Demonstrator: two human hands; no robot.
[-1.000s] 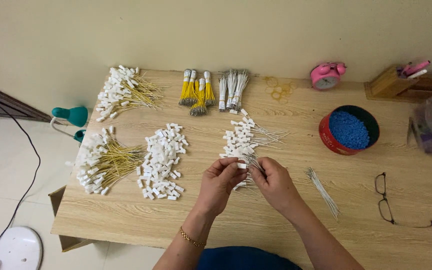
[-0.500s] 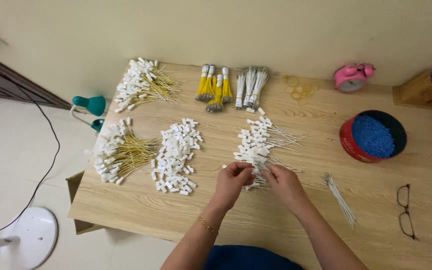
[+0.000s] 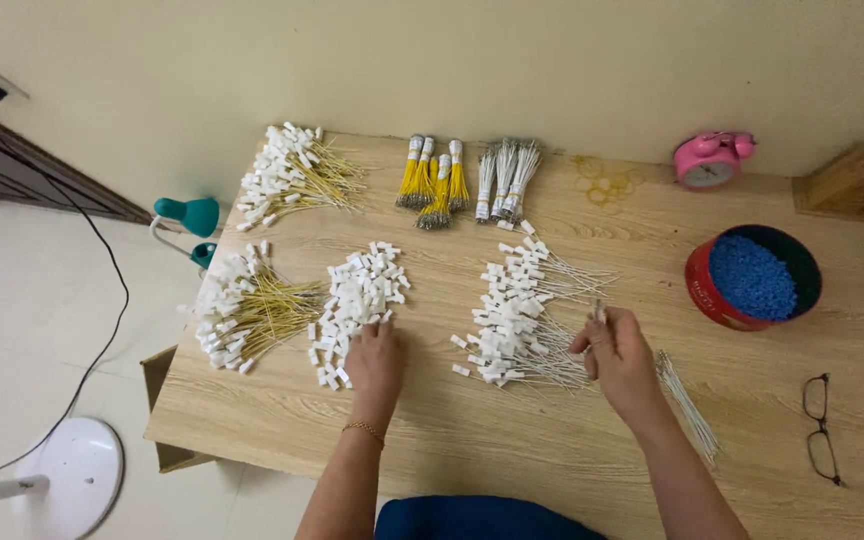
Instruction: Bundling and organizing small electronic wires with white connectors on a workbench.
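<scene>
Both hands work the middle of the wooden table (image 3: 512,450), each at its own pile. Left hand (image 3: 375,362) lies palm down with fingers curled onto the near edge of the heap of loose white connector housings (image 3: 357,300); whether a housing is pinched under the fingertips cannot be told. Right hand (image 3: 617,355) is loosely closed, thumb and forefinger nipped on what looks like one thin white wire end standing up just above the knuckles, right beside the fan of white-wired finished pieces (image 3: 517,315). That fan lies between the two hands, probably so either can reach it without crossing.

Just right of the right wrist rests a small bundle of bare white wires (image 3: 687,405), and further right a pair of glasses (image 3: 820,428) sits near the table's near-right part. Bare wood in front of the hands leaves room to draw back toward the near edge.

Left of the housings, a pile of yellow-wired pieces (image 3: 247,315) reaches close to the table's left edge. Right of centre stands a red tin of blue pellets (image 3: 752,278). Farther back are another yellow-wired pile (image 3: 297,175), bound yellow and white wire bundles (image 3: 467,180), and a pink alarm clock (image 3: 712,160) against the wall.
</scene>
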